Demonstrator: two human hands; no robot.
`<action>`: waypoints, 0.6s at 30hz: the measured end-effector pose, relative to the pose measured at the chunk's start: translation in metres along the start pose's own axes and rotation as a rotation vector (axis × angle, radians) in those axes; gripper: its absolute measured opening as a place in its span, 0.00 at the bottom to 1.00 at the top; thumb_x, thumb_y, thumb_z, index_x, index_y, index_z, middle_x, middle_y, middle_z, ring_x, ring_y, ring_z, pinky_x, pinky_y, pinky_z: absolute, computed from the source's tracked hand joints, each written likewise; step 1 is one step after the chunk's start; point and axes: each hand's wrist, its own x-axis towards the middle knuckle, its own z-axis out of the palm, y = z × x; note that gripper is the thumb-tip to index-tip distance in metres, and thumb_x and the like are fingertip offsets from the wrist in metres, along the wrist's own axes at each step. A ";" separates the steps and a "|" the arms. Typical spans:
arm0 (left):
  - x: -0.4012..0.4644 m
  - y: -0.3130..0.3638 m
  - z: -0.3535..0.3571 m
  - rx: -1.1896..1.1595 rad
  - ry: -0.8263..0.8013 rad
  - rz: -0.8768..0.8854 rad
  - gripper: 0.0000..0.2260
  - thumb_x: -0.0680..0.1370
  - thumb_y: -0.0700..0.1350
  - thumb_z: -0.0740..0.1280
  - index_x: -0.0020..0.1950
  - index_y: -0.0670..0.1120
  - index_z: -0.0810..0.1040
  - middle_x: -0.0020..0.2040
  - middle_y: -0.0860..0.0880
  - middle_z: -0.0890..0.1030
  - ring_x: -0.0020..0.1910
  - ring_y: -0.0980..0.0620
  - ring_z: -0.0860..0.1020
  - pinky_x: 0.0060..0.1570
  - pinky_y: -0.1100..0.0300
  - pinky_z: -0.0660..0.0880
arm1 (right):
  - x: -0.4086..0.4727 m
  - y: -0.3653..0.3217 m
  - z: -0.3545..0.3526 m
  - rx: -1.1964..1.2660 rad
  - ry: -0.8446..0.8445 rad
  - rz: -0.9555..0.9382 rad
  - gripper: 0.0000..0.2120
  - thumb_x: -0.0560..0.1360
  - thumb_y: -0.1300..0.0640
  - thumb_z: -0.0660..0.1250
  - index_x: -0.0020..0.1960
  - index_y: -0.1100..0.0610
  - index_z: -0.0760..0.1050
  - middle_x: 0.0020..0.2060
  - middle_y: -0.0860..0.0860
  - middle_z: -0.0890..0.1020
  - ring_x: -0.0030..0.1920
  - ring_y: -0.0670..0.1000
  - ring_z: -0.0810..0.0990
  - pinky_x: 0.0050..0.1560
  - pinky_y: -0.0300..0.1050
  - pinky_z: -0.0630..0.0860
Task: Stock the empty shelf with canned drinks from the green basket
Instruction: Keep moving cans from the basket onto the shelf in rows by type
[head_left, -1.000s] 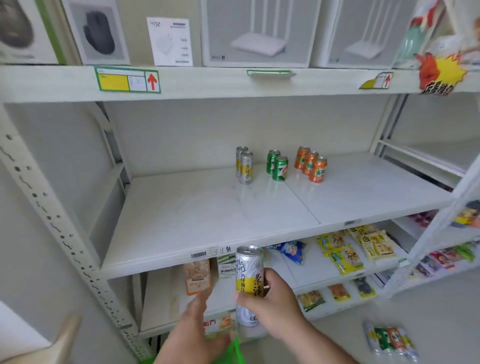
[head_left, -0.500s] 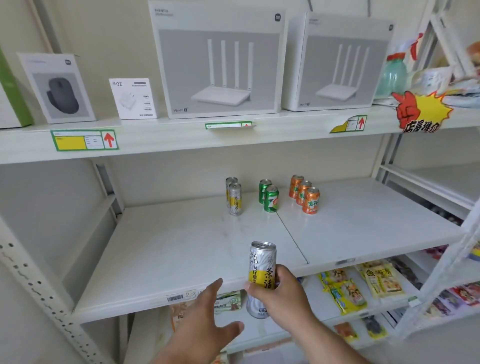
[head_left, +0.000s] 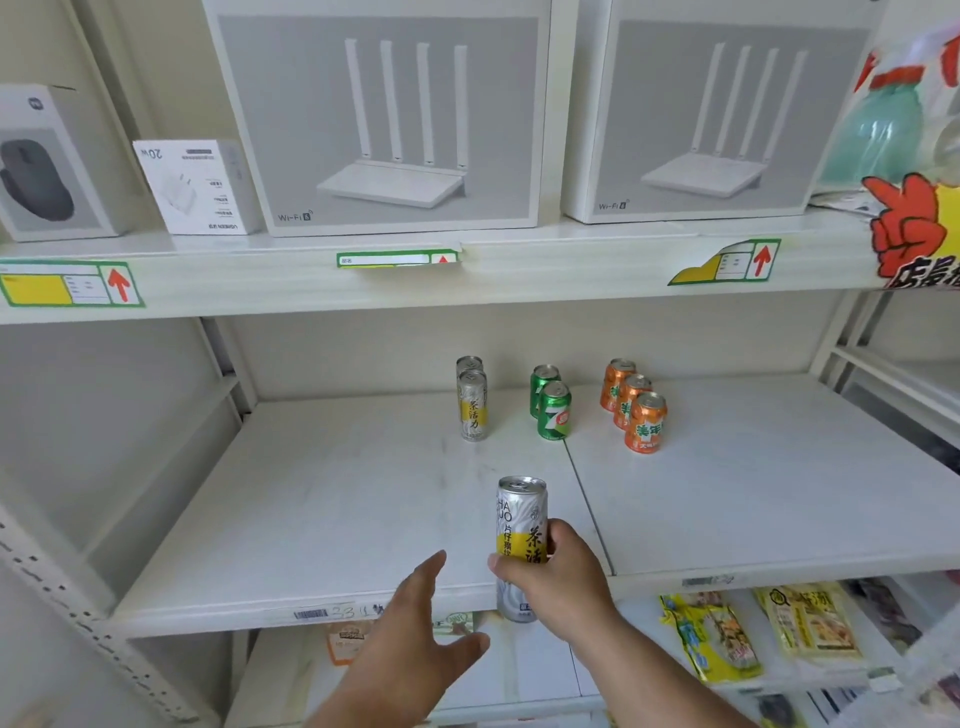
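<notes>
A: Where was the silver-yellow can?
B: Our right hand gripped it upright at the shelf front edge.
A: The left hand?
B: Beside it, fingers spread, holding nothing.

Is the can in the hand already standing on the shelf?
No, the right hand grips the can in the air at the shelf front edge.

Silver-and-yellow held can; silver-yellow cans, green cans, orange cans mid-frame on the white shelf.
</notes>
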 end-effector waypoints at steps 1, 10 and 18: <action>0.005 -0.002 -0.002 0.005 -0.009 0.003 0.46 0.66 0.65 0.73 0.78 0.61 0.53 0.75 0.64 0.63 0.72 0.65 0.64 0.69 0.61 0.67 | 0.005 -0.002 0.003 -0.004 0.001 0.006 0.19 0.65 0.44 0.80 0.51 0.47 0.77 0.43 0.43 0.84 0.44 0.44 0.84 0.49 0.47 0.82; 0.059 -0.022 -0.013 0.023 0.002 0.068 0.44 0.70 0.62 0.73 0.79 0.61 0.52 0.76 0.60 0.62 0.73 0.62 0.63 0.70 0.59 0.66 | 0.045 -0.006 0.030 -0.009 0.055 0.022 0.18 0.65 0.47 0.80 0.50 0.48 0.78 0.41 0.44 0.85 0.43 0.46 0.84 0.46 0.46 0.81; 0.112 -0.020 -0.003 0.033 0.012 0.081 0.44 0.71 0.60 0.73 0.80 0.59 0.51 0.77 0.60 0.60 0.74 0.61 0.62 0.71 0.60 0.65 | 0.111 -0.007 0.051 -0.015 0.056 0.012 0.22 0.64 0.44 0.80 0.54 0.46 0.77 0.46 0.42 0.84 0.46 0.45 0.84 0.51 0.49 0.83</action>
